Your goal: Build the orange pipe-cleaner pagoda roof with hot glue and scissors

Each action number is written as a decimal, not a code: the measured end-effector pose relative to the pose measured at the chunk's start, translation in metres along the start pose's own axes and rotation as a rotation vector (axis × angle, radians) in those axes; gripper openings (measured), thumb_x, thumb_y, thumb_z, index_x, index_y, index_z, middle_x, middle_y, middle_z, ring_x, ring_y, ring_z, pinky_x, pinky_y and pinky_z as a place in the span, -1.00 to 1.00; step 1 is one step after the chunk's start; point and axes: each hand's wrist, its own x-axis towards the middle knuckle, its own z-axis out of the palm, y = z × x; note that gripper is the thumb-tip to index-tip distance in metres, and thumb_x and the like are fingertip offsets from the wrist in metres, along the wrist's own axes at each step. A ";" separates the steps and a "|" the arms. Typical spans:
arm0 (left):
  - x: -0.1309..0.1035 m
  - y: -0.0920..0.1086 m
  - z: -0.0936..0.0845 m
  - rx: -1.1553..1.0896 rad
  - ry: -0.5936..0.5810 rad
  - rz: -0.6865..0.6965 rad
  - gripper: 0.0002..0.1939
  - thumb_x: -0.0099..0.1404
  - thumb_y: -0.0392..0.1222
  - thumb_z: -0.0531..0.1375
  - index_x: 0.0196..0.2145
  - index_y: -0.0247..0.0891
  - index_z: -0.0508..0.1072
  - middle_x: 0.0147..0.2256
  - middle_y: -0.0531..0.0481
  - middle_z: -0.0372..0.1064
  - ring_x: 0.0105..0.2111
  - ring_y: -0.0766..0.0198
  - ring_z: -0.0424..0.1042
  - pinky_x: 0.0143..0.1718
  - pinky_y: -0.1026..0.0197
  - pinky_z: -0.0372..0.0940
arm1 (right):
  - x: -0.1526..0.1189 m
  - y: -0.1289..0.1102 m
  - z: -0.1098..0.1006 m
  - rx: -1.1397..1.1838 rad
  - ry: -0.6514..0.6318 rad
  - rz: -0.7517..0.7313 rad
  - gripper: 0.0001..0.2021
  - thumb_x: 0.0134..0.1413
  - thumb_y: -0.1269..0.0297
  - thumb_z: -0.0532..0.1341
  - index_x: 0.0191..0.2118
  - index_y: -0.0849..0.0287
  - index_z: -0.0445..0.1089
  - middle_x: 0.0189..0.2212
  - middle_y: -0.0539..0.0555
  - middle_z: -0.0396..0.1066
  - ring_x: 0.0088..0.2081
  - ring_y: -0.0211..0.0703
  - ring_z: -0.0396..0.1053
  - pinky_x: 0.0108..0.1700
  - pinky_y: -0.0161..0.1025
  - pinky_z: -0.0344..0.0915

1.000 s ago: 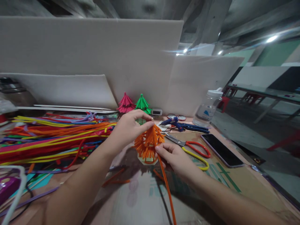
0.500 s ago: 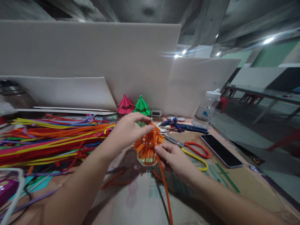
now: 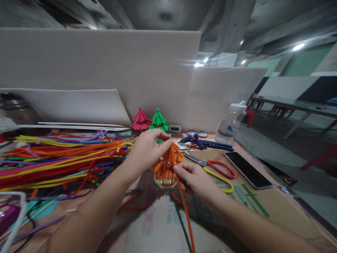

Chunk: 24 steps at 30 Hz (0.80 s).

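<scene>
An orange pipe-cleaner tree (image 3: pixel 163 171) stands upright on a pale base (image 3: pixel 161 183), with the tip of a thin stick showing at its top. My left hand (image 3: pixel 149 147) is closed at the top of the tree, thumb and fingers pinching around the stick and the orange strands. My right hand (image 3: pixel 191 175) pinches a long orange pipe cleaner (image 3: pixel 187 214) at the tree's right side; its loose end hangs down toward the front edge. Short orange pieces (image 3: pixel 129 201) lie on the table in front of the tree.
Bundles of colored pipe cleaners (image 3: pixel 60 165) cover the left side. Behind stand a pink tree (image 3: pixel 140 119) and a green tree (image 3: pixel 158 121). To the right lie scissors (image 3: pixel 218 172), a blue glue gun (image 3: pixel 196 140) and a phone (image 3: pixel 247 169), with a clear bottle (image 3: pixel 229 123) farther back.
Both hands keep their grip on the orange tree and pipe cleaner with barely any movement. The whole view has shifted slightly.
</scene>
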 end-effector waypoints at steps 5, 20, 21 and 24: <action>0.000 0.000 0.000 -0.025 -0.003 0.007 -0.81 0.28 -0.06 0.19 -0.33 -0.21 0.49 -0.25 -0.05 0.56 -0.25 0.12 0.52 -0.08 0.10 0.36 | -0.002 -0.002 0.000 0.045 -0.003 -0.004 -0.51 -0.18 -0.22 0.33 -0.46 0.15 0.26 -0.75 -0.16 0.17 -0.71 -0.43 -0.04 -0.65 -0.40 -0.19; 0.002 0.000 -0.001 -0.010 -0.013 0.029 -0.80 0.27 -0.05 0.20 -0.33 -0.23 0.50 -0.26 -0.03 0.55 -0.27 0.15 0.50 -0.13 0.16 0.33 | -0.004 -0.002 0.002 0.055 0.031 -0.016 -0.58 -0.09 -0.11 0.32 -0.48 0.14 0.25 -0.71 -0.15 0.14 -0.67 -0.39 0.02 -0.61 -0.39 -0.16; 0.002 0.000 -0.001 -0.011 -0.014 0.029 -0.80 0.26 -0.05 0.20 -0.33 -0.23 0.50 -0.26 -0.03 0.55 -0.26 0.15 0.50 -0.12 0.15 0.33 | -0.005 -0.002 0.003 0.050 0.043 -0.029 -0.58 -0.09 -0.11 0.33 -0.48 0.14 0.25 -0.70 -0.15 0.13 -0.67 -0.39 0.02 -0.61 -0.39 -0.14; 0.002 0.000 -0.001 -0.003 -0.010 0.030 -0.80 0.25 -0.04 0.20 -0.33 -0.23 0.50 -0.26 -0.03 0.55 -0.26 0.13 0.50 -0.12 0.15 0.33 | -0.006 -0.002 0.004 0.043 0.066 -0.033 -0.59 -0.08 -0.10 0.32 -0.49 0.14 0.25 -0.70 -0.16 0.12 -0.67 -0.40 0.01 -0.60 -0.38 -0.12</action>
